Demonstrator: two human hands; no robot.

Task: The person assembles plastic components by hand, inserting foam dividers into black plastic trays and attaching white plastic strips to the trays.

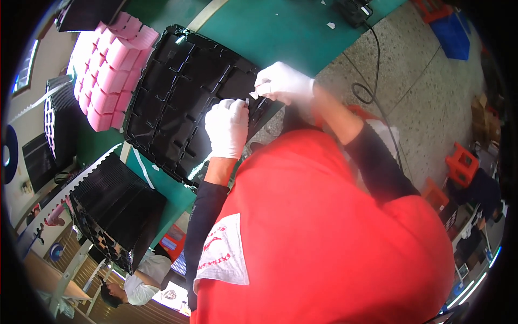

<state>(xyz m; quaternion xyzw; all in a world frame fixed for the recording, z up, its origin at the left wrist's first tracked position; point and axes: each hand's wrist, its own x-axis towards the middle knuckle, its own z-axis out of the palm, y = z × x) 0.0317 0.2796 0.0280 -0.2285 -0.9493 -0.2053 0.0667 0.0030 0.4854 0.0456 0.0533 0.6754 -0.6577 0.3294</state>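
Note:
Both my hands wear white gloves and are at the near right edge of a black moulded plastic tray [189, 92] with rows of shallow compartments. My right hand [286, 83] is closed, its fingertips pinching a small white scrap [253, 95]; whether it is paper or film I cannot tell. Just to the left, my left hand [226, 128] is curled closed over the tray, its thumb and fingers close to the scrap. What sits between the left fingertips is too small to make out.
The tray lies on a green table [259, 27]. Beyond it stand stacked pink foam trays [110, 73]; nearer left is a stack of black trays [116, 202]. A black device [353, 11] trails a cable [377, 81] to the floor. A person in a white shirt [145, 281] is lower left.

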